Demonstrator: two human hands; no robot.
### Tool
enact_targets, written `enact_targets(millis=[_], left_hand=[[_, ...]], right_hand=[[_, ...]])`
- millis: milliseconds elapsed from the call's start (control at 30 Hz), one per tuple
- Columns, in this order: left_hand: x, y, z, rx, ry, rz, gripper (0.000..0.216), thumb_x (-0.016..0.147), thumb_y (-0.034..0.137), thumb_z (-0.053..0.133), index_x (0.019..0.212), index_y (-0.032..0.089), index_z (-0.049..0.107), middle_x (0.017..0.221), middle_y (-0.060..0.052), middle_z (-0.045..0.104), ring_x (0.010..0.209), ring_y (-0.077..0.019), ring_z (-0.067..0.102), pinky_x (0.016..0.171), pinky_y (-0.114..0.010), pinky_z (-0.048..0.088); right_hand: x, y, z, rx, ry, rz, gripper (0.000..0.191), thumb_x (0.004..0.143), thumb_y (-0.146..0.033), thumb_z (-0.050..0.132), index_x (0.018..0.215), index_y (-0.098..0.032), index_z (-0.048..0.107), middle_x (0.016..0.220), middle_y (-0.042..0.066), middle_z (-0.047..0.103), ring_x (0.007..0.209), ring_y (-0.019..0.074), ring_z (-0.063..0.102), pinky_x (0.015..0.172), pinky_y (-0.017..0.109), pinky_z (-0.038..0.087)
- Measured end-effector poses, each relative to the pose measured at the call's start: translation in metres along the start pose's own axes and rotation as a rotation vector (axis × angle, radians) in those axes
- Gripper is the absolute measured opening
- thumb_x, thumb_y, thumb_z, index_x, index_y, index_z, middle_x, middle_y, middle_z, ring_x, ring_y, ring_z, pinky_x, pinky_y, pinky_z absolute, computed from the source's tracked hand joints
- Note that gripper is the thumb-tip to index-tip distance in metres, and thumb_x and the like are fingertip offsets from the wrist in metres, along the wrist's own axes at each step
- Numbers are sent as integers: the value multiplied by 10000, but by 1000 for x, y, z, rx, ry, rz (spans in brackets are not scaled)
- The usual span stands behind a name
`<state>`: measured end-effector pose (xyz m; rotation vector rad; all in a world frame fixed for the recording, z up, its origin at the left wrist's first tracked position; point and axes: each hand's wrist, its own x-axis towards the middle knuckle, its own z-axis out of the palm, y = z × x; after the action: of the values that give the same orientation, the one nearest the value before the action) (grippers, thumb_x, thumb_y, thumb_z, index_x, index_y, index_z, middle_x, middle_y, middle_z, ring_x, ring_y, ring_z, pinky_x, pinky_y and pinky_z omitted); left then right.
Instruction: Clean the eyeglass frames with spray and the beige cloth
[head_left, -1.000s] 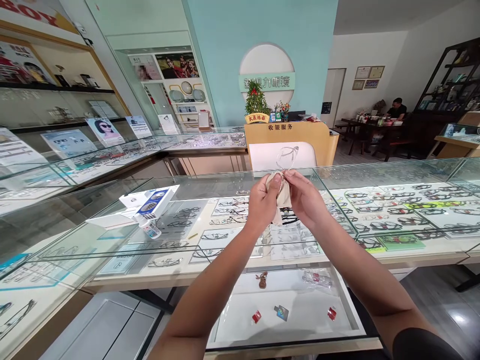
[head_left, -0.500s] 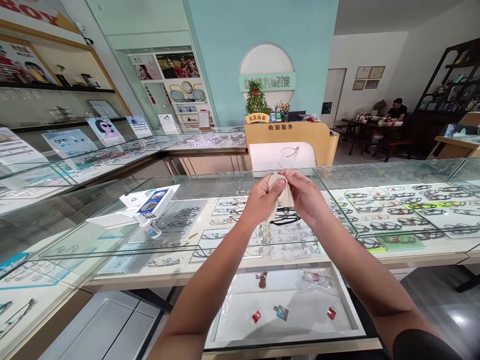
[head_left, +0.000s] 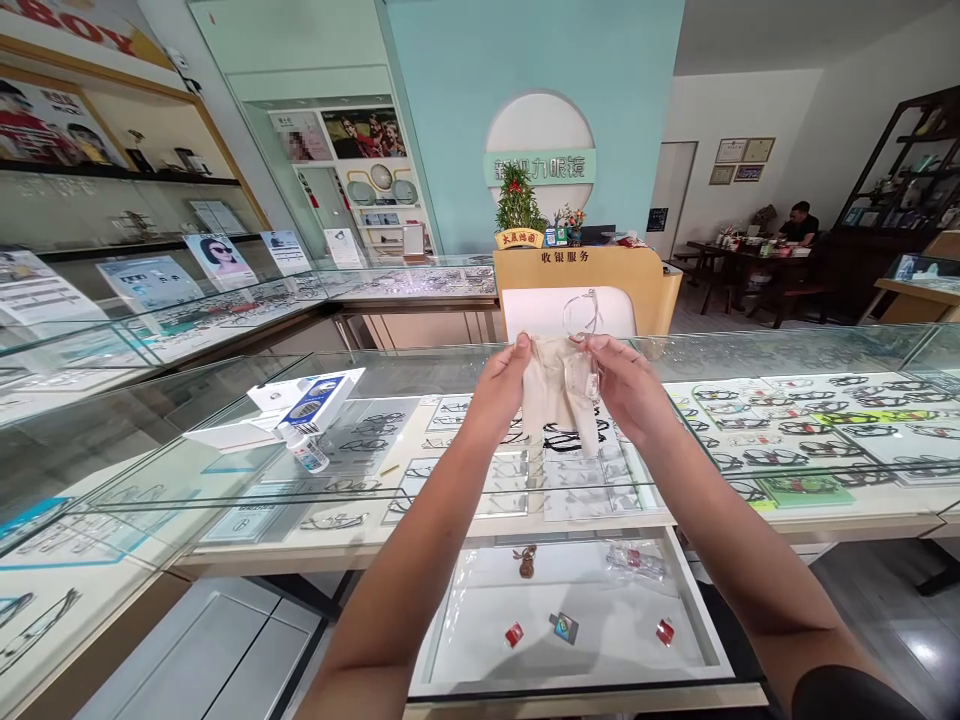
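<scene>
Above the glass display case, my left hand (head_left: 501, 388) pinches one upper corner of a cream cloth (head_left: 550, 375), which hangs down with loose ends. My right hand (head_left: 630, 385) grips a pair of clear-framed eyeglasses (head_left: 582, 312) by the thumb and fingers. Part of the glasses rises above the fingers; a lens part with a small red mark shows beside the cloth's right side. Whether the right fingers also hold the cloth, I cannot tell.
Rows of eyeglasses (head_left: 780, 455) lie inside the glass case. On its top at left stand a blue and white box (head_left: 315, 400) and a small white bottle (head_left: 309, 452). Below my arms a white drawer (head_left: 592, 655) is pulled out, holding small packets. A person (head_left: 799, 226) sits at a far table.
My left hand has moved left, away from my right, and the bunched cloth now hangs spread between them. The glasses have turned in my right hand.
</scene>
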<state>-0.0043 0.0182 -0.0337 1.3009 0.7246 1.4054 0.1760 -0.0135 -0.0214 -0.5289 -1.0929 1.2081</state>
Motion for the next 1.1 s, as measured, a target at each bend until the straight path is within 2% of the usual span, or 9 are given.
enact_targets(millis=[67, 233, 467, 733, 833, 967, 1100], left_hand=[[1, 3, -5, -30, 15, 8, 586, 804, 752, 810, 973, 191, 800, 886, -76, 806, 879, -239, 757, 761, -312, 574], [0, 12, -9, -57, 25, -21, 626, 784, 753, 827, 1036, 180, 806, 935, -93, 817, 865, -247, 761, 777, -330, 577], [-5, 13, -9, 22, 31, 6, 559, 820, 740, 804, 893, 186, 788, 792, -55, 750, 759, -199, 689, 711, -300, 524], [-11, 23, 2, 80, -65, 40, 557, 806, 698, 840, 757, 157, 718, 700, -21, 685, 606, -120, 560, 602, -253, 446], [-9, 25, -3, 58, -178, 10, 484, 820, 627, 865, 860, 158, 754, 739, -26, 704, 617, -122, 587, 590, -241, 456], [-10, 28, -8, 46, -310, 4, 416, 830, 503, 897, 1061, 175, 788, 871, -58, 764, 730, -165, 684, 667, -266, 541], [-13, 27, -1, 55, -255, 36, 456, 763, 468, 949, 1072, 181, 775, 854, -40, 759, 700, -171, 680, 666, -290, 557]], right_hand=[[0, -1, -3, -87, -71, 6, 199, 807, -461, 885, 767, -277, 821, 1046, 26, 740, 1153, 246, 622, 981, 354, 471], [0, 2, -5, -246, -219, -7, 186, 866, -460, 842, 815, -281, 849, 995, 10, 674, 1029, 211, 601, 1002, 361, 421], [2, 7, -7, -267, -236, 33, 218, 838, -492, 871, 813, -276, 855, 965, 12, 705, 995, 216, 616, 1018, 383, 414], [1, 6, -6, -250, -253, 71, 246, 789, -503, 907, 795, -262, 859, 973, 17, 719, 998, 218, 620, 1006, 381, 444], [0, 2, -4, -221, -252, 88, 261, 794, -517, 904, 797, -260, 858, 946, 13, 726, 969, 206, 616, 986, 368, 436], [-1, 0, -4, -217, -236, 121, 288, 773, -540, 914, 780, -260, 848, 878, 7, 729, 921, 202, 608, 940, 358, 434], [-1, 1, -5, -195, -236, 144, 308, 765, -548, 924, 783, -253, 837, 892, 13, 740, 911, 203, 618, 911, 362, 452]])
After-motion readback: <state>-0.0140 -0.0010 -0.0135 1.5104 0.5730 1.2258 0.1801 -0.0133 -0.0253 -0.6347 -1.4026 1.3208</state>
